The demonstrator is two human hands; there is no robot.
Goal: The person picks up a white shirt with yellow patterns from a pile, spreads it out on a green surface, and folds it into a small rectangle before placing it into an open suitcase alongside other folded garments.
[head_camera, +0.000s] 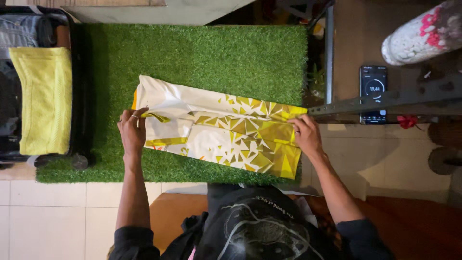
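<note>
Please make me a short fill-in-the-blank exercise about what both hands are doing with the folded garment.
1. The white and yellow patterned garment lies on a green artificial ____ mat.
2. The left hand and right hand press its opposite ____.
3. The yellow towel lies to the ____ of the mat.

Missing: grass; ends; left
</note>
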